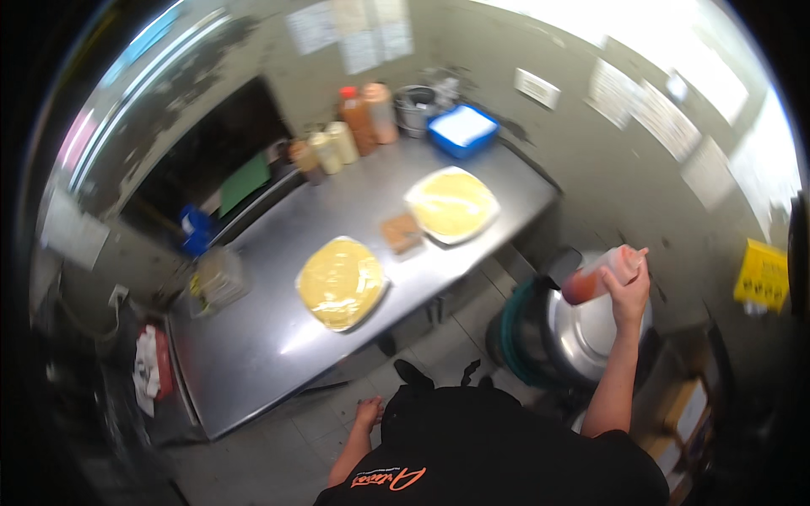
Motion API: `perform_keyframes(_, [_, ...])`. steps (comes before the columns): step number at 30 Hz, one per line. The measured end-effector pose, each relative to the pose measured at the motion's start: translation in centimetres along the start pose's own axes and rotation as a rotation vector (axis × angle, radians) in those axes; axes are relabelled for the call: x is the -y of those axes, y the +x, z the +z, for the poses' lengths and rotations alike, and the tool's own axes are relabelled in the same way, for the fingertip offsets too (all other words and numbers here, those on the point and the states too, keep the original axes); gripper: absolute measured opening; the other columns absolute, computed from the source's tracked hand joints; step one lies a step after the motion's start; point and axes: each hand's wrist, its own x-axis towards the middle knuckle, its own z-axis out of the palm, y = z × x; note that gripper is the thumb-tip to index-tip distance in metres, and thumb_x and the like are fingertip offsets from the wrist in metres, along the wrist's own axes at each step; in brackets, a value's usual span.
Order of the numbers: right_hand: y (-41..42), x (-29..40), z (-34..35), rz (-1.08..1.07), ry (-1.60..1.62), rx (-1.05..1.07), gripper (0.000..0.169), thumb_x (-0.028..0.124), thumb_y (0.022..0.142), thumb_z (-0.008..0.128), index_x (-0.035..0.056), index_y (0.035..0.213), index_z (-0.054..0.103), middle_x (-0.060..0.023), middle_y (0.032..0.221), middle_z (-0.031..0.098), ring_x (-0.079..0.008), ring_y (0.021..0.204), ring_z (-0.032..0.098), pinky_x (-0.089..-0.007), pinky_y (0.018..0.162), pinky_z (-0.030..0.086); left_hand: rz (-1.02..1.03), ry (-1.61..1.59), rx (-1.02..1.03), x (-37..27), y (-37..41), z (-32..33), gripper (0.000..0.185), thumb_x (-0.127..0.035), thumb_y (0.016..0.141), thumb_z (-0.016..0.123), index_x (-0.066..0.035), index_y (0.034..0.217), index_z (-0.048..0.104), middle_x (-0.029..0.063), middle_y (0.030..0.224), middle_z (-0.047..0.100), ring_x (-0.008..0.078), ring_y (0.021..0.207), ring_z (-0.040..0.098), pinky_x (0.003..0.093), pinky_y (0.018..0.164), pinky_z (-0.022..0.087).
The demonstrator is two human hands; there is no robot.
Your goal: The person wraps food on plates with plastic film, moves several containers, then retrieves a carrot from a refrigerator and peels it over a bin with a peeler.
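Note:
My right hand (628, 290) is raised at the right, closed around a squeeze bottle of red-orange sauce (591, 281), tilted with its nozzle towards the upper right. Below the bottle stands a round metal lid (585, 329) on a large container. My left hand (369, 412) hangs low beside my body, with nothing visible in it. On the steel table lie two plates with yellow, glossy food, one left of centre (342, 283) and one further right (452, 205). A small brown block-like item (401, 234) lies between them, too blurred to identify.
Several sauce bottles (358, 120) line the table's back beside a metal pot (415, 111) and a blue container (463, 129). A clear plastic container (221, 276) stands at the table's left. A wall opening holds a green board (245, 183). Cardboard boxes (686, 411) are at lower right.

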Motion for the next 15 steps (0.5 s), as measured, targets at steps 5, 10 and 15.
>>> perform_keyframes(5, [3.3,4.3,14.5,0.050,0.570,0.182,0.062,0.010,0.070,0.076,-0.0032,0.122,0.046,-0.0080,0.110,0.056,-0.0177,0.103,0.055,-0.0318,0.097,0.039,-0.131,-0.347,-0.119,5.9,2.7,-8.0,0.056,-0.042,0.089,0.050,-0.005,0.130,0.038,0.0198,0.112,0.055,0.0334,0.093,0.058,0.0501,0.080,0.046])
perform_keyframes(10, [8.5,9.1,30.9,-0.163,0.462,0.487,0.058,0.009,0.071,0.077,-0.0027,0.119,0.047,-0.0081,0.108,0.057,-0.0171,0.099,0.057,-0.0294,0.088,0.046,-0.207,-0.506,-0.233,8.8,0.9,-11.3,0.053,-0.042,0.090,0.049,-0.004,0.127,0.042,0.0196,0.111,0.056,0.0325,0.093,0.058,0.0494,0.079,0.046])
perform_keyframes(15, [15.7,3.6,43.6,-0.306,-0.034,0.284,0.057,0.022,0.058,0.082,0.0012,0.105,0.058,-0.0121,0.098,0.064,-0.0237,0.090,0.062,-0.0341,0.081,0.048,-0.186,-0.724,-0.249,6.9,-0.1,-9.4,0.052,-0.042,0.090,0.048,-0.004,0.125,0.044,0.0192,0.109,0.057,0.0311,0.092,0.059,0.0462,0.075,0.047])
